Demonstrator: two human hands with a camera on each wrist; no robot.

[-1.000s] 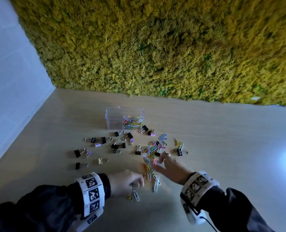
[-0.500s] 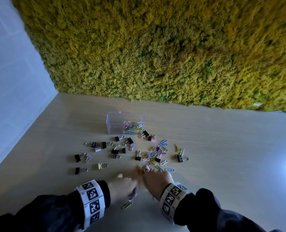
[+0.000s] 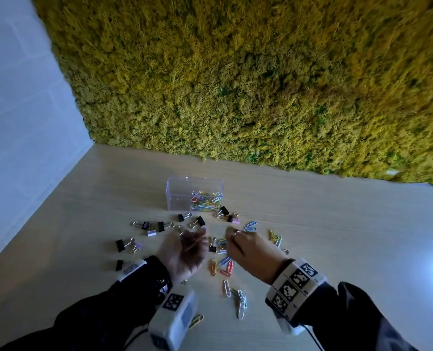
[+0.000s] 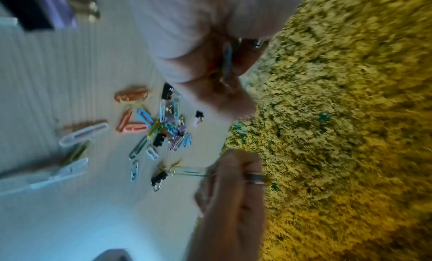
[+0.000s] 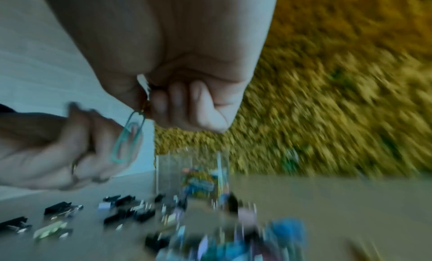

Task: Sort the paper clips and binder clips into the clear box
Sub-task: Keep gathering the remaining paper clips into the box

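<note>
A clear box (image 3: 181,198) stands on the wooden table (image 3: 337,236), with colourful paper clips (image 3: 206,200) piled in its right part. In front of it lie black and pastel binder clips (image 3: 160,226) and loose paper clips (image 3: 225,268). My left hand (image 3: 197,238) hovers palm up over the binder clips, its fingers (image 4: 224,84) curled round a few paper clips (image 4: 227,59). Just to its right my right hand (image 3: 230,236) is raised in a fist. It pinches a teal paper clip (image 5: 128,137) that dangles from its fingertips (image 5: 161,106).
A yellow-green moss wall (image 3: 261,84) rises right behind the box. A white wall (image 3: 20,122) closes the left side. More paper clips (image 3: 241,301) lie near the front between my wrists, and one yellow clip (image 3: 196,320) lies by the left wristband.
Both hands have lifted off the table and moved forward toward the box. They have drawn apart, the left has turned palm up, and a teal clip now hangs from the right.
</note>
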